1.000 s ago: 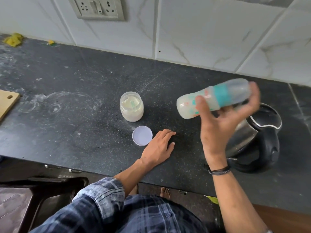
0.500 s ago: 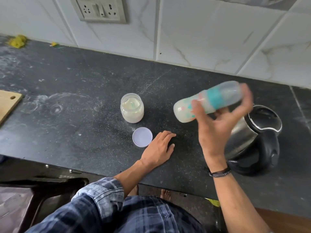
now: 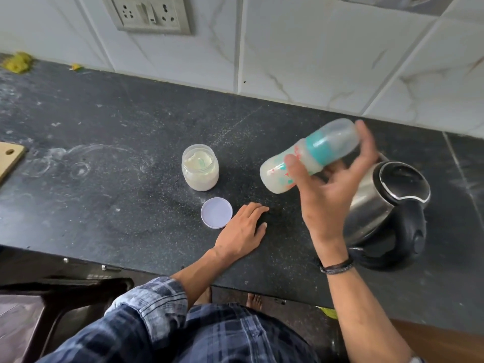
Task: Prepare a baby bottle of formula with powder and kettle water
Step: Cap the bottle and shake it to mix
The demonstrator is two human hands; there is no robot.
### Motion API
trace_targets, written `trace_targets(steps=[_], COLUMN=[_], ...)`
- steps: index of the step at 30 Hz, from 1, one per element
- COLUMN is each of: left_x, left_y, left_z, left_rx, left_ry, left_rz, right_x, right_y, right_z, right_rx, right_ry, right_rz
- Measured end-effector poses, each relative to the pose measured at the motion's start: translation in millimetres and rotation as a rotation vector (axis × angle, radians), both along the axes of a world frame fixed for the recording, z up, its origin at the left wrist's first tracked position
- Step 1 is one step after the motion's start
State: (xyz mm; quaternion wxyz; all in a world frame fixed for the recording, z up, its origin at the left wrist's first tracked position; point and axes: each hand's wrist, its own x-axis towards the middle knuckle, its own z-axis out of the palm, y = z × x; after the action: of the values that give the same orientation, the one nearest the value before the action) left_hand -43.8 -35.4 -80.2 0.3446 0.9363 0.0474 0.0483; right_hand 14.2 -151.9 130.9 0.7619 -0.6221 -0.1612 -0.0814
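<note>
While the right hand (image 3: 327, 205) is raised above the countertop (image 3: 104, 184), I see its thumb laid across the body of the baby bottle (image 3: 277, 176) and its fingers curled round the far side, up by the clear cap, so the bottle is gripped in the air. The bottle lies nearly on its side, base toward 8 o'clock and cap toward 2 o'clock. It has a teal collar and milky liquid inside. A dark wristband (image 3: 336, 267) sits on that wrist.

At the right hand's 8 o'clock, the left hand (image 3: 242, 229) lies palm down on the dark stone with its fingers straight and close together, holding nothing. Its fingertips point to about 1 o'clock. Just beside it, at its 10 o'clock, a round pale lid (image 3: 216, 213) lies flat; from my feed I cannot tell whether the index finger touches it.

At the lid's 11 o'clock stands the open powder jar (image 3: 200, 176), upright and holding pale powder. A greenish piece inside is too small for me to make out.

At the right hand's 3 o'clock, partly behind it, stands the steel kettle (image 3: 392, 195) with its black lid down and its black handle toward 5 o'clock.

Farther out, the corner of a wooden board (image 3: 10, 159) shows at the frame's 9 o'clock. A wall socket (image 3: 149, 14) sits on the white tiles at 11 o'clock, and yellow scraps (image 3: 17, 62) lie at 10 o'clock. A checked sleeve (image 3: 152, 302) covers the left forearm.
</note>
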Motion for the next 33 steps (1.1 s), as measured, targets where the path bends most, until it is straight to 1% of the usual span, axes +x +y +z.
trace_targets(steps=[4,5,7,8,9,11,12,13,15,16,19,20,23,24,25,27,28,31,32,33], left_x=[2,2,1,1,1,2,2,2,1,1,3,2,1,1,1,2,2,0,0,1], left_y=[0,0,-1,0,0,0,0,0,1,0,0,0,1,1,0,0,-1,0,-1,-1], left_z=[-1,-1,-3,-2,-2,-1,0,-1,-3,-3,-1,-1,-3,-3,-2,-1,-1,-4,-4,-3], left_rx=[0.009,0.010,0.007,0.002,-0.002,0.005,0.011,0.012,0.007,0.002,0.008,0.013,0.009,0.004,0.002,0.012,0.017,0.013,0.009,0.009], left_ry=[-0.036,-0.030,-0.024,-0.020,-0.016,-0.024,-0.023,-0.019,-0.012,-0.008,-0.019,-0.019,-0.017,-0.018,-0.025,-0.036,-0.035,-0.036,-0.040,-0.047], left_rz=[0.005,0.004,0.006,0.003,-0.001,0.002,0.002,0.002,0.004,0.000,0.004,0.004,0.005,0.002,0.002,0.005,0.004,0.004,0.001,0.004], right_x=[5,7,6,4,2,5,7,7,5,3,4,6,1,-3,-5,1,4,-1,-3,-6], right_y=[0,0,0,-1,-2,-2,-2,0,-1,-2,-6,-6,-3,-3,-3,-4,-4,-5,-6,-5], right_z=[5,3,-1,-2,0,1,2,2,0,-1,2,3,-1,1,5,5,3,-1,2,8], right_rx=[0.131,0.111,-0.014,-0.044,-0.014,0.122,0.158,0.148,0.039,0.021,0.163,0.165,0.028,0.033,0.068,0.125,0.107,-0.020,-0.009,0.019], right_ry=[-0.073,-0.062,-0.002,0.015,0.014,-0.026,-0.032,-0.022,0.023,0.031,-0.048,-0.066,-0.022,-0.024,-0.052,-0.138,-0.155,-0.074,-0.081,-0.127], right_rz=[-0.161,-0.151,-0.021,0.017,-0.014,-0.135,-0.155,-0.150,-0.074,-0.062,-0.185,-0.184,-0.068,-0.086,-0.156,-0.242,-0.222,-0.032,-0.056,-0.134])
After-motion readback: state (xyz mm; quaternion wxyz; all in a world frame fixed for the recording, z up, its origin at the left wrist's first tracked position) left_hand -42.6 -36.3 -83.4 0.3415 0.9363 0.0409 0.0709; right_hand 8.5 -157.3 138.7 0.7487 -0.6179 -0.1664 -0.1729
